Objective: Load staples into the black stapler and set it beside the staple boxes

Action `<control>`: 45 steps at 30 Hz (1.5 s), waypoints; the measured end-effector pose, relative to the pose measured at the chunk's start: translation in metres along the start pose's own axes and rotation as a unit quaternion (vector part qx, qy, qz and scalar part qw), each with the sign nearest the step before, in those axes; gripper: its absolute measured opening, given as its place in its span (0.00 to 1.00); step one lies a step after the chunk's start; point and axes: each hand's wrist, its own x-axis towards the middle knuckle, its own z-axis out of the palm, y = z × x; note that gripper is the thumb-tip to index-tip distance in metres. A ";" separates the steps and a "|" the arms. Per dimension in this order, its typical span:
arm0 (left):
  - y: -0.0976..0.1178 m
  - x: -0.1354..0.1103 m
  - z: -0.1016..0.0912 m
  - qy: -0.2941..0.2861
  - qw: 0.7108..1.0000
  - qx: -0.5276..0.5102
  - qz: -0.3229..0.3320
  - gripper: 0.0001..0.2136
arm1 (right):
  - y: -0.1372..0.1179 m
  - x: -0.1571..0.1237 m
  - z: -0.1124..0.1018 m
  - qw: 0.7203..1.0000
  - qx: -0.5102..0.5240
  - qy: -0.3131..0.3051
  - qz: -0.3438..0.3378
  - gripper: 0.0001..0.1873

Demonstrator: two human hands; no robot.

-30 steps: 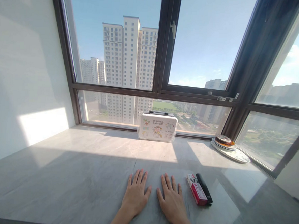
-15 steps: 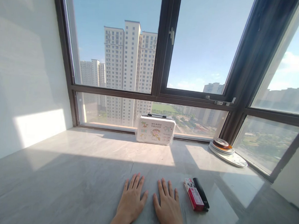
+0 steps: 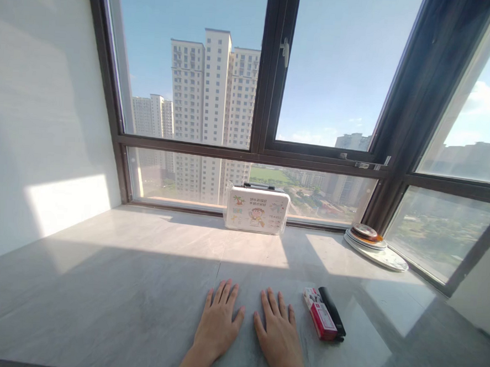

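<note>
White case (image 3: 256, 211) beyond left hand (image 3: 217, 324)

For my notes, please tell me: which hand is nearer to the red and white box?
Right. The right hand lies left of the red and white box, not touching it; the left hand lies farther left, beyond the right hand.

Bare on left hand (image 3: 216, 326) and right hand (image 3: 277, 336) alike, likewise along visible forearms (image 3: 192, 364); slim-fingered, narrowing into wrists (image 3: 205, 349).
</note>
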 end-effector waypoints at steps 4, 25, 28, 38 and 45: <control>0.001 -0.001 -0.002 0.002 1.000 0.006 0.003 0.29 | -0.001 -0.003 0.000 1.000 0.000 0.002 0.010 0.34; 0.007 -0.021 -0.005 0.004 1.000 0.011 0.009 0.29 | -0.006 -0.024 0.003 0.999 -0.002 0.022 0.023 0.32; 0.010 -0.032 -0.006 0.005 1.000 0.015 0.020 0.29 | -0.008 -0.034 0.002 1.000 -0.005 0.021 0.022 0.32; 0.017 -0.046 -0.011 0.002 1.000 0.019 0.013 0.29 | 0.003 -0.063 -0.025 0.957 0.291 -0.013 -0.001 0.27; 0.014 -0.046 -0.007 -0.007 1.000 0.013 0.009 0.28 | 0.128 -0.031 -0.093 0.878 0.436 0.142 0.140 0.33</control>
